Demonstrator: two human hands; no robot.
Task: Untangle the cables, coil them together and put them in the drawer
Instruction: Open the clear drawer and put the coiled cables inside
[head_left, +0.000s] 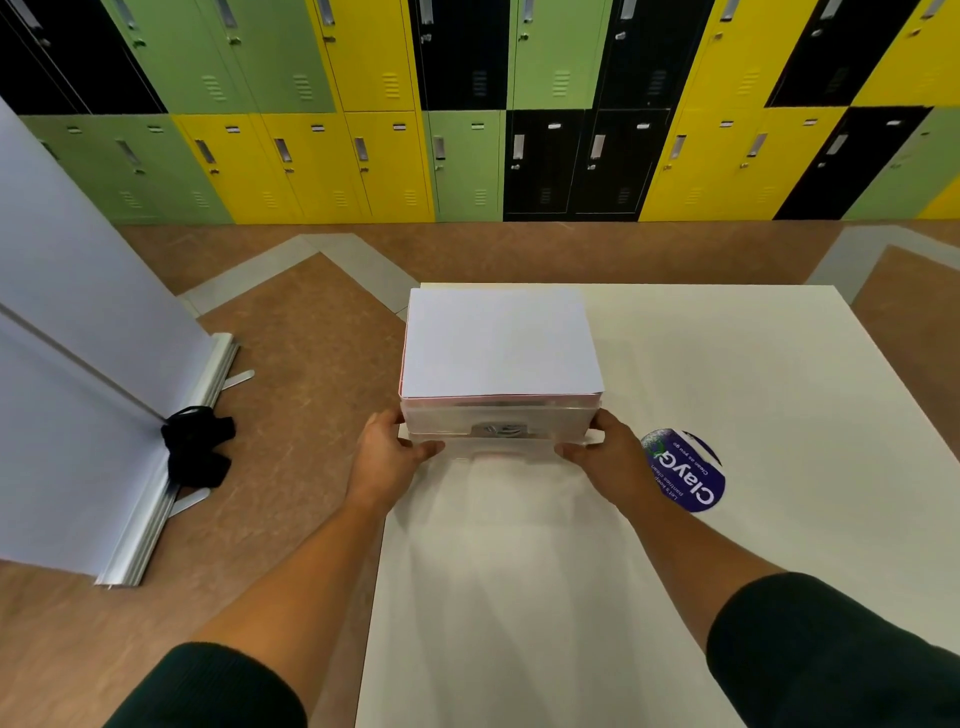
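A white box-shaped drawer unit stands on the white table near its left edge. Its translucent drawer front faces me and looks pushed in. My left hand grips the drawer's lower left corner, fingers curled under its edge. My right hand grips the lower right corner the same way. No cables are visible; the drawer's inside is hidden.
A round purple sticker lies on the table right of my right hand. Left of the table, a white roll-up banner stands on the floor with a black bag at its base. Coloured lockers line the far wall.
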